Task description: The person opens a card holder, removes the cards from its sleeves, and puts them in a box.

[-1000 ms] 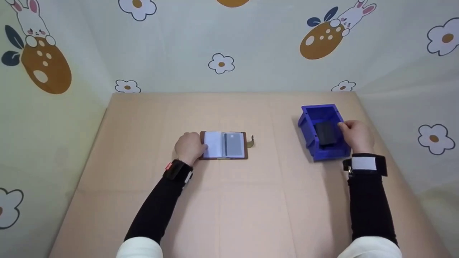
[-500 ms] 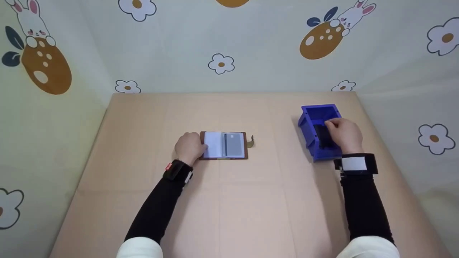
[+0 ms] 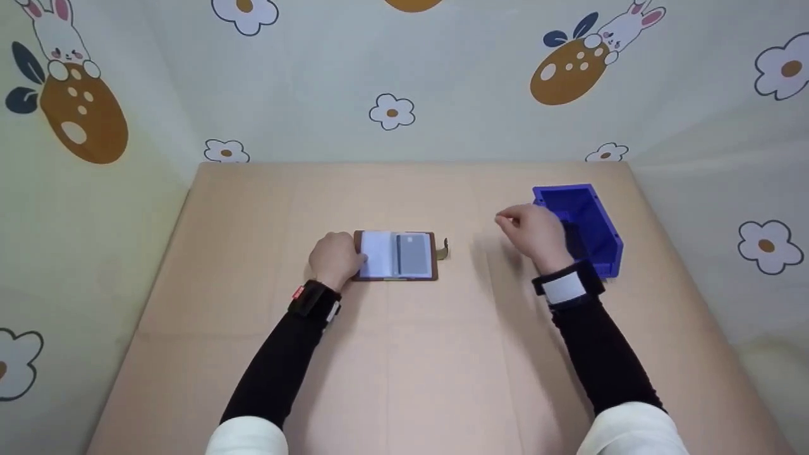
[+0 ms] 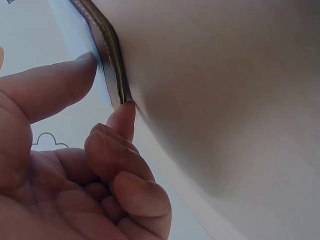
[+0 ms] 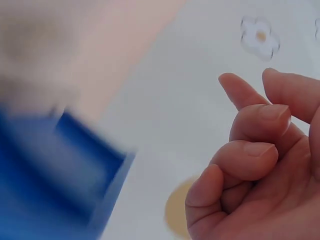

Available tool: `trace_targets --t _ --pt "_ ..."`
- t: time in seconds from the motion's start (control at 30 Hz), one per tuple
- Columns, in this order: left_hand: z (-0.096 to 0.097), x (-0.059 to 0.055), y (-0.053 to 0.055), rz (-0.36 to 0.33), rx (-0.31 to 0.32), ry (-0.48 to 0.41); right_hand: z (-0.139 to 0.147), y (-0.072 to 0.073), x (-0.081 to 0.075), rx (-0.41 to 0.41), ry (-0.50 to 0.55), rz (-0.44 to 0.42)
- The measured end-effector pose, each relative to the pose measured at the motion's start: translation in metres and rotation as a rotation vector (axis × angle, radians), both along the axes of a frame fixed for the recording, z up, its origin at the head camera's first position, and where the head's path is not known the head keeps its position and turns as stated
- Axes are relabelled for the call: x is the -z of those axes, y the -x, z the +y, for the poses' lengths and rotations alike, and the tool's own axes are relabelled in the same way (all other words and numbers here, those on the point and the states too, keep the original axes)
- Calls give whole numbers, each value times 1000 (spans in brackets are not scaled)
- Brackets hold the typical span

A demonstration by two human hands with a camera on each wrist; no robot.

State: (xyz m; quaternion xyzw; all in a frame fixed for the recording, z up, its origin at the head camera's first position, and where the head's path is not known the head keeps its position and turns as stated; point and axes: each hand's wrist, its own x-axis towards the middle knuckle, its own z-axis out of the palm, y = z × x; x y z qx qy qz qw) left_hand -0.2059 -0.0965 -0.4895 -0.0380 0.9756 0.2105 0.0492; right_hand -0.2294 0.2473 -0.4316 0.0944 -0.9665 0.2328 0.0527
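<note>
A small card holder (image 3: 395,256) with a brown stitched cover lies spread on the table, a grey card (image 3: 414,254) behind its right-hand clear sleeve. My left hand (image 3: 334,259) pinches its left edge. The left wrist view shows the thumb (image 4: 60,87) on the inner page and the index finger behind the cover. My right hand (image 3: 537,234) hovers at the left side of a blue plastic bin (image 3: 597,221). In the right wrist view its thumb and index finger stand slightly apart with nothing between them, the other fingers loosely curled. A black thing (image 3: 574,240) in the bin is partly hidden.
The card holder's strap (image 3: 443,249) sticks out to the right, its tip raised. Fabric walls with flower and rabbit prints rise behind and beside the beige table (image 3: 436,366).
My right hand has moved left, from the bin's right rim across the bin to beyond its left side. The left hand and the card holder have stayed put.
</note>
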Motion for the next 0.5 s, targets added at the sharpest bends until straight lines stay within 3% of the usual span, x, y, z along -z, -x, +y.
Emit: trace_targets --t 0.27,0.5 --pt "1 1 1 -11 4 1 -52 0 13 -127 -42 -28" --pt "-1 0 2 -15 8 14 -81 1 24 -173 -92 -28"
